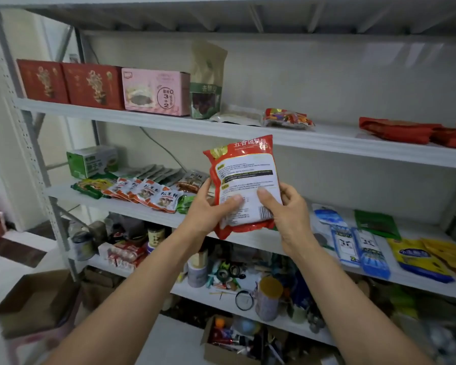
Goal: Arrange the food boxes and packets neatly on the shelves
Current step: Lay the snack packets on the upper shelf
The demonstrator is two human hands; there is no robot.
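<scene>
I hold a red and white spice packet [244, 177] upright in front of the white shelving, its printed back facing me. My left hand [208, 209] grips its lower left edge, thumb on the front. My right hand [287, 209] grips the lower right corner, thumb by the barcode. The upper shelf [153, 119] carries two red boxes [71, 84], a pink box [156, 92], a brown standing pouch [207, 83], a colourful sweet bag [287, 117] and red packets [406, 131]. The middle shelf [148, 210] has a green box [91, 161] and a row of mushroom packets [148, 193].
Blue, green and yellow packets [374, 241] lie on the middle shelf at the right. The lower shelf holds jars, tape rolls and tins [269, 296]. Open cardboard boxes [34, 301] stand on the floor at the left and below the shelving.
</scene>
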